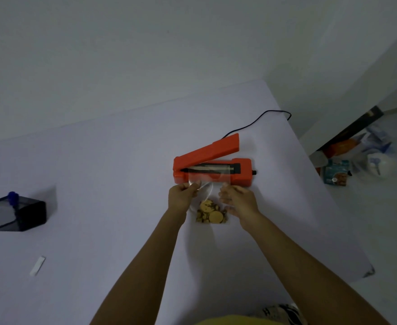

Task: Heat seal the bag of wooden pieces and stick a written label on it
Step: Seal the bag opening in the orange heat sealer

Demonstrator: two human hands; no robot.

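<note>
On the white table (122, 160), a little right of centre, the clear bag (210, 184) lies with its open mouth pushed onto the sealing strip of the orange heat sealer (212, 168), whose arm stands raised, hinged at its 3 o'clock end. From the sealer the bag trails back toward 6 o'clock, and the wooden pieces (210, 213) are heaped in its near end, well apart from the strip.

Both hands hold the bag at its sides. The left hand (183, 195) pinches the 9 o'clock edge with curled fingers, and the right hand (238, 199) has its fingers curled over the 3 o'clock edge, gripping the plastic.

The main risk, as I judge it, is a crooked or wrinkled seal. The film between the hands shows a fold and some slack, and if it is not pulled flat before the arm comes down, the weld could leave a gap. Fingers near the strip could be caught or burned if the arm is pressed without drawing them back. Letting go with one hand to press the arm may let the bag slide off the strip.

The bag is thin, glossy and see-through, creased at the middle. The pieces are pale tan discs and small shapes, piled loosely.

At 9 o'clock a dark mesh pen holder (14, 213) stands with a blue-topped pen (13, 200), and a white label strip (37, 266) lies at 8 o'clock. A black cord (263, 116) runs off the sealer toward 1 o'clock.
</note>
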